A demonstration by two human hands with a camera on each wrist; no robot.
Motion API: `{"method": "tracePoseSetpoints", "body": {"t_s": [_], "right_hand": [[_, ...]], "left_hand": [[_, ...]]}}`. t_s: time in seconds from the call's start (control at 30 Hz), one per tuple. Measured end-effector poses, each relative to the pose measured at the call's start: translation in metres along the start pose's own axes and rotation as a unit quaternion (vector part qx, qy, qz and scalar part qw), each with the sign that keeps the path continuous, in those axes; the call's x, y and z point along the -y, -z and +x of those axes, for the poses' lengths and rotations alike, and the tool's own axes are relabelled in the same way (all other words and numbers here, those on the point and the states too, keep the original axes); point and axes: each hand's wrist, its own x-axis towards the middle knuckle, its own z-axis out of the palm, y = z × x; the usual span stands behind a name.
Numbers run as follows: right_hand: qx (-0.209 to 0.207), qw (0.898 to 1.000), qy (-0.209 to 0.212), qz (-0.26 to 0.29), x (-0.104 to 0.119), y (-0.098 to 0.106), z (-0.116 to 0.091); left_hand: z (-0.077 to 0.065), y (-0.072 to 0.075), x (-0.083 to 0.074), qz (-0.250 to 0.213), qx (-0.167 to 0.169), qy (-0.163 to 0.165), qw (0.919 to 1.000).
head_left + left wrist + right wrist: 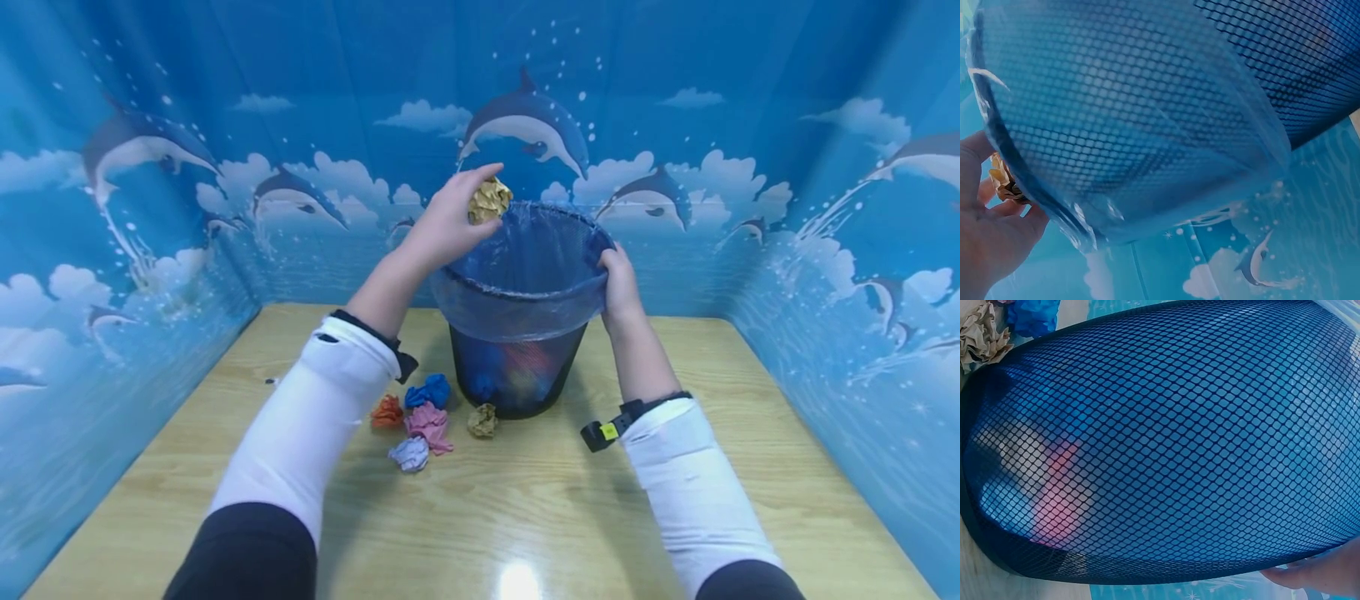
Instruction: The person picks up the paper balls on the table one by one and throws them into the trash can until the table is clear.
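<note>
Dolphin-printed curtains (337, 83) stand behind the wooden table (540, 508). Toward its far edge, the right hand (622, 285) grips the lined bin (517, 371) by its rim (517, 296); the left hand (450, 218) pinches a gold crumpled ball (491, 200) near that rim. A loosened pinch could drop it outside.

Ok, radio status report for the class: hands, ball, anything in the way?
Left fingers holding crumpled gold ball near bin. Right fingers gripping bin's rim. Five more crumpled balls on table. Nothing seen blocking the bin.
</note>
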Motion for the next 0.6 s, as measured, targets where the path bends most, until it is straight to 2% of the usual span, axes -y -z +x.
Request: {"method": "tracePoseSetpoints", "body": {"t_s": [0.23, 0.6], "right_hand": [[0.000, 1.000, 0.002, 0.003, 0.000, 0.000, 0.001], [0.006, 1.000, 0.017, 0.007, -0.002, -0.001, 0.001]], "left_hand": [[0.004, -0.006, -0.008, -0.006, 0.017, -0.002, 0.9998], [0.005, -0.019, -0.014, 0.019, 0.070, 0.004, 0.9973]]}}
